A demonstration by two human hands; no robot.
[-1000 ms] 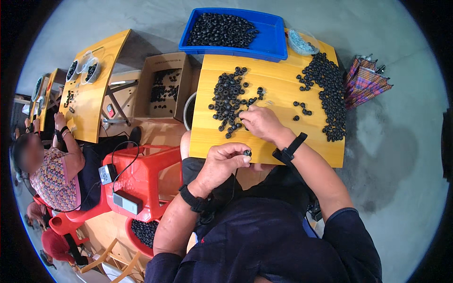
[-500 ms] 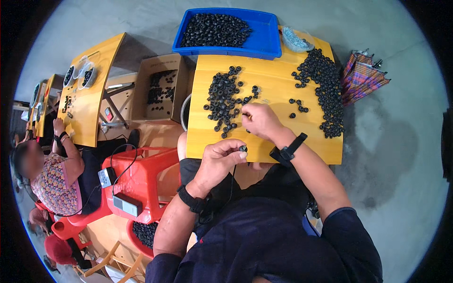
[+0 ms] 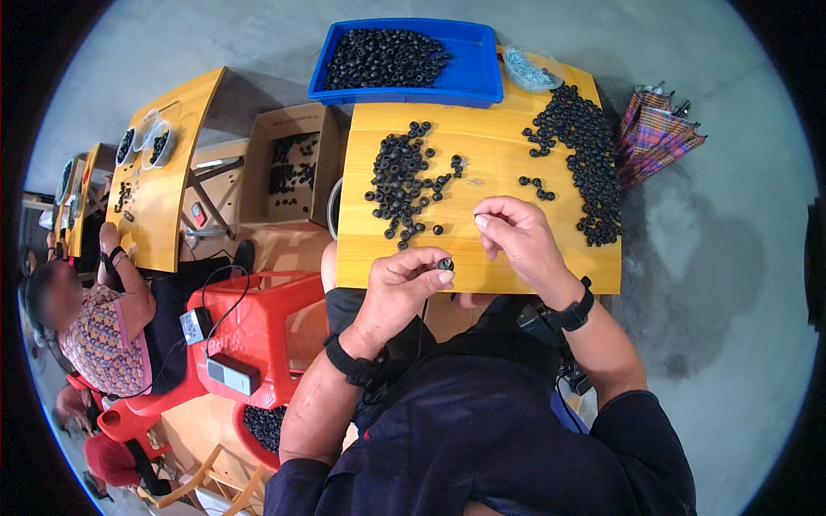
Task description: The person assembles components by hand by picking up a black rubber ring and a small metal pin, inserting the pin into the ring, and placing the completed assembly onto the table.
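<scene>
My left hand (image 3: pixel 397 292) pinches a small black ring-shaped part (image 3: pixel 445 264) between thumb and forefinger, over the near edge of the yellow table (image 3: pixel 379 267). A light spot shows in the part's hole. To its right, my right hand (image 3: pixel 520 239) hovers above the tabletop with thumb and forefinger pressed together; whatever lies between them is too small to make out. A loose heap of similar black parts (image 3: pixel 398 176) lies beyond my left hand. Near the middle of the table are tiny pale metal bits (image 3: pixel 474 181).
A blue tray (image 3: pixel 473 64) of black parts stands at the far edge, beside a clear bowl of small bluish pieces (image 3: pixel 529 73). More black parts (image 3: pixel 585 163) line the right side. A folded plaid umbrella (image 3: pixel 658 133), cardboard box (image 3: pixel 258 176) and red stool (image 3: pixel 258 335) flank the table.
My right hand has moved right and nearer, away from the left heap, with its fingertips still together. My left hand keeps the black part in almost the same place.
</scene>
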